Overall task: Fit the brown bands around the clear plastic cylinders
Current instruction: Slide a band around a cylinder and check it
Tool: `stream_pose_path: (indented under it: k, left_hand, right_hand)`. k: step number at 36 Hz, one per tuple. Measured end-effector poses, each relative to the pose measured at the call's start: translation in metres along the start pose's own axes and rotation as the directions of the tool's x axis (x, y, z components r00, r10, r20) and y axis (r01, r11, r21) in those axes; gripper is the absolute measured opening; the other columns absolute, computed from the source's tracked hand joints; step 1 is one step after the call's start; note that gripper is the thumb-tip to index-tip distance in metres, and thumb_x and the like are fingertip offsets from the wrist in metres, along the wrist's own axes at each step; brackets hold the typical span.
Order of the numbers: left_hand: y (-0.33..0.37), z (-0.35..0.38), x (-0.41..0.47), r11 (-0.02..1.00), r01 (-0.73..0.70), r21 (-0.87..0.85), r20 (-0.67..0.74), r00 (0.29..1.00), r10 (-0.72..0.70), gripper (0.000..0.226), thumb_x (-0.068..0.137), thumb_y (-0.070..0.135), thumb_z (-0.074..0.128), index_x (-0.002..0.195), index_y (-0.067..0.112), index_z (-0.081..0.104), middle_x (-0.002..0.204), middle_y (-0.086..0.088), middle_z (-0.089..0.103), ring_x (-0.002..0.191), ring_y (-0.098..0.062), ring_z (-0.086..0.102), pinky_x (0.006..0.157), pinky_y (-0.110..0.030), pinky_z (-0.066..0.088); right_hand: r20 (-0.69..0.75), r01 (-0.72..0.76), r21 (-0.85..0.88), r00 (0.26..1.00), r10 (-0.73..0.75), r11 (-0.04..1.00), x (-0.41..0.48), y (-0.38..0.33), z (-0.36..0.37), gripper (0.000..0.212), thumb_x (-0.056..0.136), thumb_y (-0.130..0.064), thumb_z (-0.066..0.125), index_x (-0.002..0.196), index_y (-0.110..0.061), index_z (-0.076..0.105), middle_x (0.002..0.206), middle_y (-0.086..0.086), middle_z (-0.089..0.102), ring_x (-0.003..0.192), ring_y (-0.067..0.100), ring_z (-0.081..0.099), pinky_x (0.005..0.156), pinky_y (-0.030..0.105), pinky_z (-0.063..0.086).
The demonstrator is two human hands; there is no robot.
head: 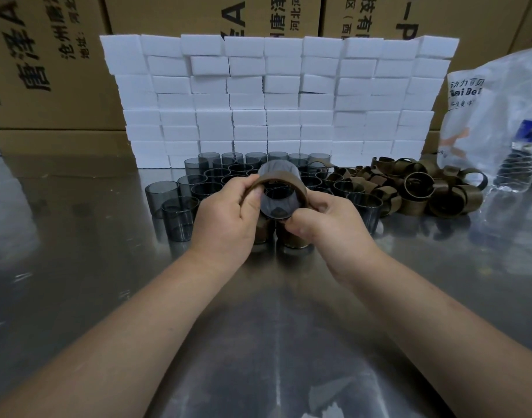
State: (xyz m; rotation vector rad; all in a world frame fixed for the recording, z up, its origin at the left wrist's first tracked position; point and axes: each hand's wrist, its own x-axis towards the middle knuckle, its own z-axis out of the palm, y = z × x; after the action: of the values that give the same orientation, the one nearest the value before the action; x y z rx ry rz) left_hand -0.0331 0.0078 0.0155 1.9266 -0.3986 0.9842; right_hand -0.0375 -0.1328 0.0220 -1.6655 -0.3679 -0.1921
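Observation:
I hold a clear smoky plastic cylinder [278, 203] tilted toward me above the table, with a brown band [284, 180] partly around it. My left hand [228, 212] pinches the band's left edge. My right hand [322, 220] grips the cylinder and band from the lower right. Several bare cylinders [180, 206] stand in a cluster behind and left of my hands. A heap of loose brown bands [418, 188] lies to the right. Two cylinders with bands on them [295, 239] stand under my hands, mostly hidden.
The table is shiny metal [77, 251]. A wall of stacked white foam blocks [273, 101] stands behind the cylinders, with cardboard boxes [47, 61] behind it. A white plastic bag [494, 116] and a clear plastic bottle [518, 167] sit at the far right.

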Motion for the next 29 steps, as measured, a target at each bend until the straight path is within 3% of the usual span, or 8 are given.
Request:
stream_pose_path:
  k: [4, 6, 8, 10, 13, 18, 23, 29]
  left_hand:
    - [-0.0022, -0.0010, 0.0000, 1.000, 0.011, -0.004, -0.019, 1.000, -0.011, 0.037, 0.088, 0.030, 0.046, 0.115, 0.011, 0.063, 0.085, 0.021, 0.057, 0.086, 0.007, 0.052, 0.073, -0.007, 0.043]
    - [-0.0037, -0.0011, 0.0001, 1.000, 0.012, 0.001, -0.026, 1.000, -0.012, 0.029, 0.092, 0.022, 0.050, 0.116, 0.011, 0.063, 0.087, 0.019, 0.057, 0.086, 0.007, 0.052, 0.073, -0.007, 0.044]
    - [-0.0042, -0.0005, 0.0006, 1.000, 0.012, -0.001, -0.046, 0.999, -0.012, 0.026, 0.092, 0.018, 0.051, 0.114, 0.010, 0.064, 0.087, 0.018, 0.058, 0.086, 0.008, 0.051, 0.071, -0.002, 0.041]
    - [-0.0038, -0.0001, 0.0010, 1.000, 0.021, -0.005, -0.058, 0.998, -0.021, 0.025, 0.092, 0.017, 0.053, 0.112, 0.010, 0.065, 0.087, 0.018, 0.059, 0.086, 0.008, 0.052, 0.072, -0.002, 0.040]
    - [-0.0033, -0.0001, 0.0014, 0.998, 0.054, -0.039, -0.050, 0.997, -0.056, 0.023, 0.092, 0.016, 0.055, 0.110, 0.012, 0.067, 0.085, 0.023, 0.058, 0.085, 0.008, 0.054, 0.076, -0.008, 0.045]
    - [-0.0016, 0.0001, 0.0021, 0.983, 0.132, -0.127, -0.053, 0.989, -0.139, 0.023, 0.089, 0.020, 0.059, 0.109, 0.012, 0.068, 0.087, 0.021, 0.061, 0.080, 0.016, 0.057, 0.081, -0.012, 0.048]
    - [-0.0012, 0.0006, 0.0037, 0.954, 0.198, -0.224, -0.062, 0.974, -0.216, 0.017, 0.085, 0.019, 0.064, 0.101, 0.019, 0.069, 0.083, 0.019, 0.065, 0.076, 0.011, 0.060, 0.078, -0.017, 0.050]
    - [-0.0012, 0.0011, 0.0035, 0.942, 0.195, -0.272, -0.079, 0.971, -0.224, 0.014, 0.082, 0.016, 0.067, 0.078, 0.029, 0.066, 0.066, 0.026, 0.063, 0.067, 0.013, 0.059, 0.063, -0.004, 0.044]
  right_hand:
    - [0.002, -0.020, 0.000, 1.000, 0.020, 1.000, -0.0004, -0.0002, 0.0002, 0.041, 0.060, -0.016, 0.058, 0.097, 0.001, 0.066, 0.087, 0.034, 0.059, 0.074, 0.022, 0.049, 0.068, 0.037, 0.039]
    - [-0.001, -0.034, 0.015, 0.999, 0.034, 0.999, -0.0001, -0.0004, 0.0014, 0.041, 0.061, -0.015, 0.058, 0.097, 0.004, 0.063, 0.091, 0.040, 0.054, 0.076, 0.022, 0.046, 0.066, 0.047, 0.046]
    - [-0.003, -0.041, 0.024, 0.999, 0.041, 0.999, -0.0001, -0.0004, 0.0021, 0.039, 0.061, -0.014, 0.058, 0.095, 0.004, 0.063, 0.081, 0.035, 0.056, 0.076, 0.021, 0.045, 0.063, 0.053, 0.046]
    - [-0.017, -0.044, 0.031, 0.999, 0.045, 0.999, 0.0007, 0.0007, 0.0017, 0.035, 0.060, -0.015, 0.059, 0.090, 0.001, 0.065, 0.071, 0.019, 0.054, 0.073, 0.020, 0.045, 0.065, 0.039, 0.039]
    - [-0.035, -0.050, 0.037, 0.998, 0.051, 0.998, 0.0017, 0.0017, 0.0012, 0.034, 0.057, -0.016, 0.059, 0.087, -0.003, 0.067, 0.074, 0.028, 0.058, 0.073, 0.019, 0.048, 0.070, 0.035, 0.037]
    - [-0.018, -0.022, 0.043, 1.000, 0.023, 0.999, 0.0027, 0.0022, -0.0022, 0.028, 0.057, -0.017, 0.060, 0.081, -0.012, 0.073, 0.072, 0.008, 0.061, 0.072, 0.017, 0.054, 0.072, 0.033, 0.043]
    - [0.007, -0.001, 0.056, 1.000, 0.001, 0.998, 0.0016, 0.0003, -0.0028, 0.025, 0.057, -0.018, 0.063, 0.078, -0.023, 0.076, 0.085, 0.016, 0.071, 0.076, 0.014, 0.064, 0.084, 0.038, 0.054]
    - [0.023, 0.028, 0.095, 0.999, -0.031, 0.995, 0.0020, 0.0024, -0.0036, 0.022, 0.058, -0.016, 0.064, 0.071, -0.030, 0.076, 0.078, 0.003, 0.073, 0.076, 0.009, 0.068, 0.078, 0.029, 0.058]
